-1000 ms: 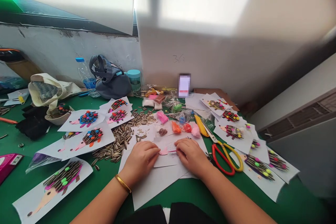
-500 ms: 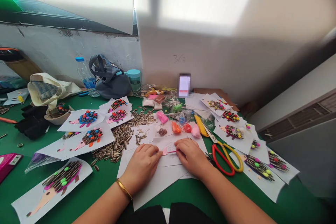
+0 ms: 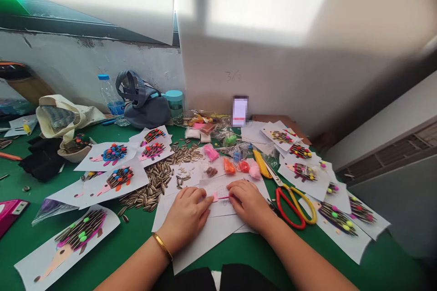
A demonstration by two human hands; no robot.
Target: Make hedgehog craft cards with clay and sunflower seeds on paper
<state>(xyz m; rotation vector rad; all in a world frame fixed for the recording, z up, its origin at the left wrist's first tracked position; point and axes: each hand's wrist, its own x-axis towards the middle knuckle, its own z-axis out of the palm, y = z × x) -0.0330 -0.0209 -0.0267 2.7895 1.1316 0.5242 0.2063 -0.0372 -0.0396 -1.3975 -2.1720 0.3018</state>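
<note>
Pinning the paper (image 3: 213, 209) flat, the left hand (image 3: 184, 220) lies open to keep it steady, while the right hand (image 3: 249, 204) curls beside a pink scrap (image 3: 214, 197), its grip impossible to tell.

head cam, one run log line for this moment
left hand: flat on paper sheet | right hand: fingertips at pink piece | nearby: sunflower seeds, red-and-yellow scissors
</note>
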